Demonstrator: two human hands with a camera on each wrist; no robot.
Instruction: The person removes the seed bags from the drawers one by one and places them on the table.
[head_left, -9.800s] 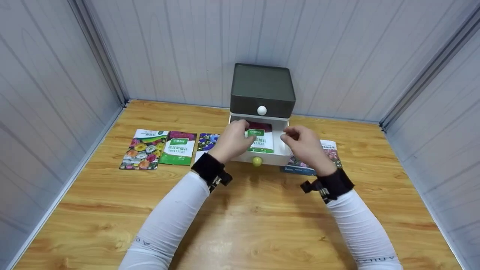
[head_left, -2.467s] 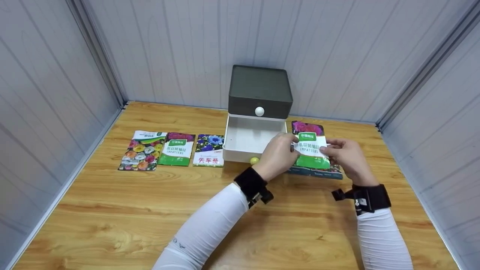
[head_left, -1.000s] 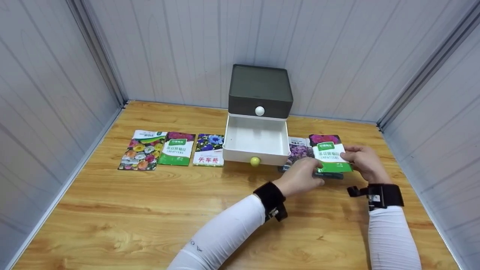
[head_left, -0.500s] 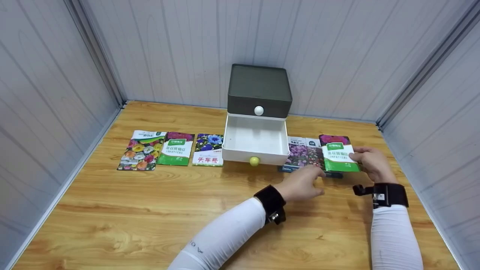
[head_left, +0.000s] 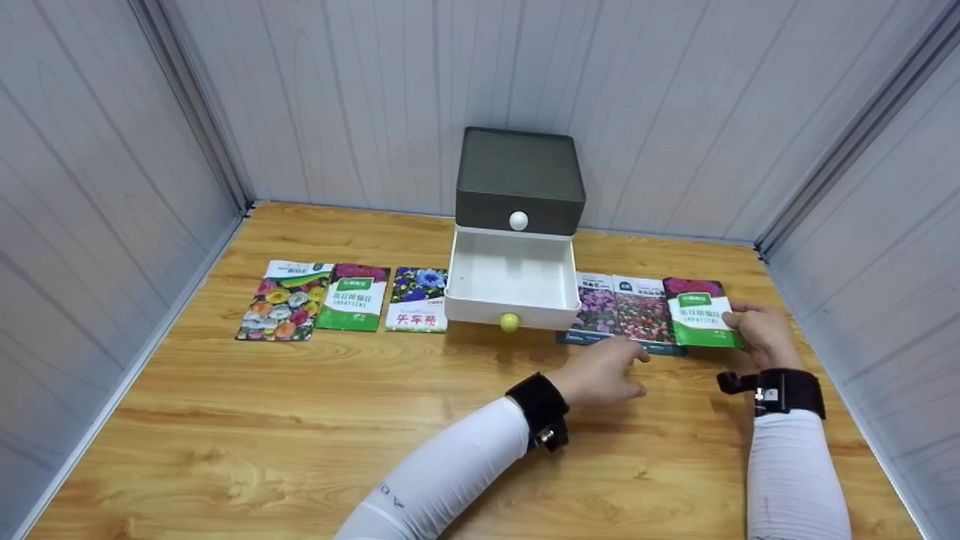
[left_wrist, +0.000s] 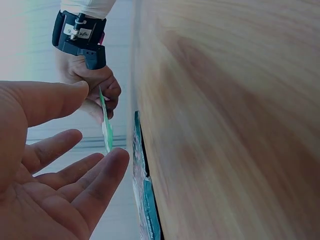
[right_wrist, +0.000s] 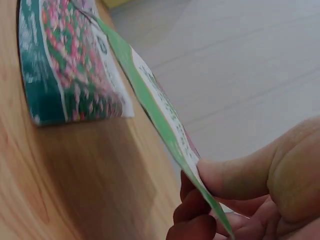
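Note:
My right hand (head_left: pixel 765 334) pinches the right edge of a green and white seed packet (head_left: pixel 703 315) marked IMPATIENS. In the right wrist view the thumb lies on the face of the packet (right_wrist: pixel 155 110) and the fingers curl behind it; it is raised off the table. Left of it, two seed packets lie side by side, one with red-pink flowers (head_left: pixel 643 311) and one with purple flowers (head_left: pixel 596 307). My left hand (head_left: pixel 604 371) hovers just in front of these, fingers relaxed and holding nothing. In the left wrist view the left hand (left_wrist: pixel 65 165) has its thumb and fingers spread apart.
A dark-topped box (head_left: pixel 521 165) with a white knob stands at the back; its white lower drawer (head_left: pixel 517 311) is pulled out, with nothing inside. Left of it lie a blue-flower packet (head_left: pixel 418 300), another impatiens packet (head_left: pixel 354 298) and a mixed-flower packet (head_left: pixel 287 304). Walls enclose the table.
The impatiens packet came out of the drawer, passed over the two right-hand packets and moved further right in my right hand. My left hand let go of it and drew back slightly.

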